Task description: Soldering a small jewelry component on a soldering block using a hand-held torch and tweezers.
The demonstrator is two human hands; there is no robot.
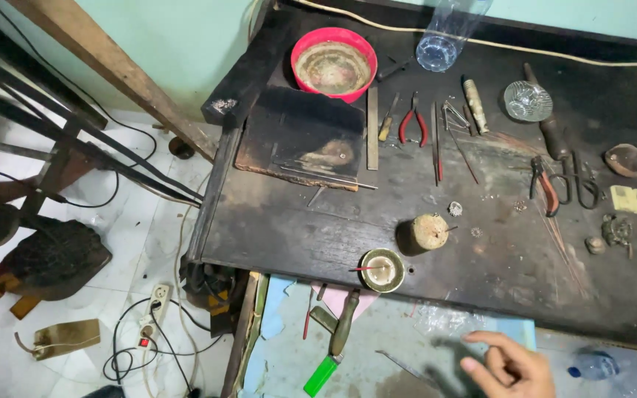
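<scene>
At the bottom edge: one hand (510,367) shows, below the front of the dark workbench (296,228); which of the person's hands it is cannot be told.
Fingers: loosely spread and slightly curled, forefinger stretched to the left; they hold nothing and touch nothing.
Nearest thing: a pale blue sheet (377,332) lying lower than the bench top, just beside the fingertips.
On that sheet: a green lighter (321,375) and a drab tool handle (345,324) to the left, well apart from the hand.
Bench front: a small round tin (382,270) with a red stick laid across it, and a short wooden stub (429,231) near it.
Bench middle: a charred board (296,140), red-handled pliers (412,122), and files and picks beside them.
Bench back: a red bowl (333,63) and a clear plastic bottle (447,33).
Right side: black scissors (580,180) next to brown-handled pliers (543,184).
Floor: a white power strip (158,301) with black cables.
</scene>
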